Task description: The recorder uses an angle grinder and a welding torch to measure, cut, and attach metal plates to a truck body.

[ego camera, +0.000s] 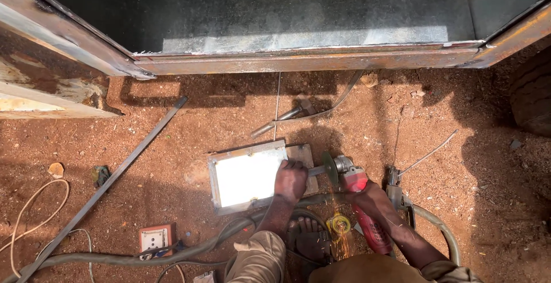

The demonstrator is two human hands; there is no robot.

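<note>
A bright rectangular metal plate in a thin frame lies on the red dirt. My left hand presses down on its right edge, fingers curled over it. My right hand grips a red angle grinder. Its disc meets a metal piece at the plate's right side, and sparks fall toward my sandalled foot.
A large rusty steel door frame stands ahead. A hammer, a bent strip and a long flat bar lie on the dirt. A thick hose, a socket box, a welding clamp and a tyre surround me.
</note>
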